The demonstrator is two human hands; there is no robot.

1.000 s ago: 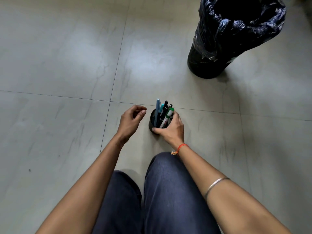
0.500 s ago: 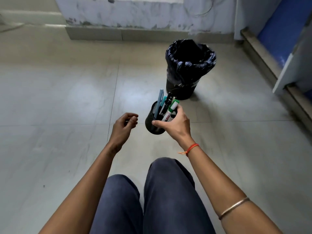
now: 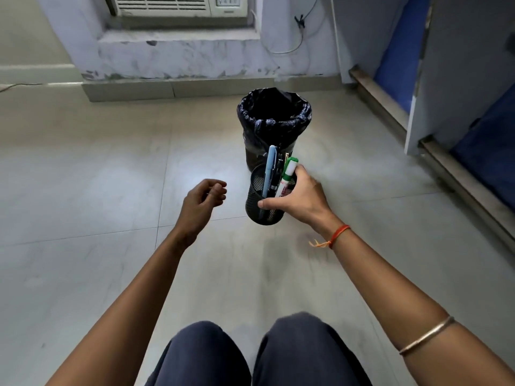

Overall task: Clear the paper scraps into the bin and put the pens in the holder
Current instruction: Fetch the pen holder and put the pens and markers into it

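Note:
My right hand (image 3: 299,195) grips a black mesh pen holder (image 3: 255,203) and carries it above the floor. Several pens stand in it, among them a light blue pen (image 3: 269,169) and a green-capped marker (image 3: 288,174). My left hand (image 3: 202,203) hovers to the left of the holder with its fingers loosely curled and nothing in it. Behind the holder stands the bin (image 3: 274,121), lined with a black bag, its mouth open. No paper scraps show on the floor.
Grey floor tiles (image 3: 83,176) spread all around. A wall with a low ledge (image 3: 172,87) and an air conditioner (image 3: 178,5) is at the back. Blue panels on a raised frame (image 3: 457,174) run along the right. My knees (image 3: 250,355) are at the bottom.
My right hand has lifted the pen holder off the floor and carried it up. The view has tilted up, so the bin now sits farther back and the wall shows. The left hand stays curled and empty.

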